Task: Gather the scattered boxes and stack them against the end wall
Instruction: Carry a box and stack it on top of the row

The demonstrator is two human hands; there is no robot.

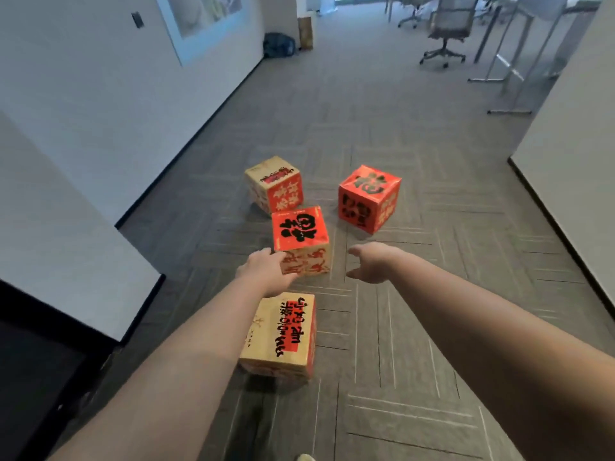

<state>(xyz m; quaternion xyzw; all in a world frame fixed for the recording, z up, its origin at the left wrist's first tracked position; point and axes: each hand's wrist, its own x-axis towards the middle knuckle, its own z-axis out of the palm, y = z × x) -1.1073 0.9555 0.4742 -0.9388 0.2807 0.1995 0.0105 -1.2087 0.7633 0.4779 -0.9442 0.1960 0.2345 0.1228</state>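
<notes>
- The grey carpeted floor (416,181) ran down a corridor between white walls, and all four boxes sat on it, scattered in front of you.
- Your two bare forearms reached forward and down across the lower half of the view.
- An office chair (447,28) stood far off at the top right, beside metal desk legs; a dark bag (279,44) lay against the left wall well beyond the boxes.
- The nearest box (283,337), tan on top with black and red lettering, lay just below your left wrist.
- The middle box (301,239), red on top with a black character, stood between your hands.
- The red box (369,197) stood apart to the right, further away.
- The tan-topped far box (274,184) stood just behind the middle box, to its left.
- Your left hand (266,272) was at the middle box's left side, fingers spread loosely; you had no closed grip on it, and I could not tell whether you touched it.
- Your right hand (372,262) hung open near that box's right side, clear of it and holding nothing.
</notes>
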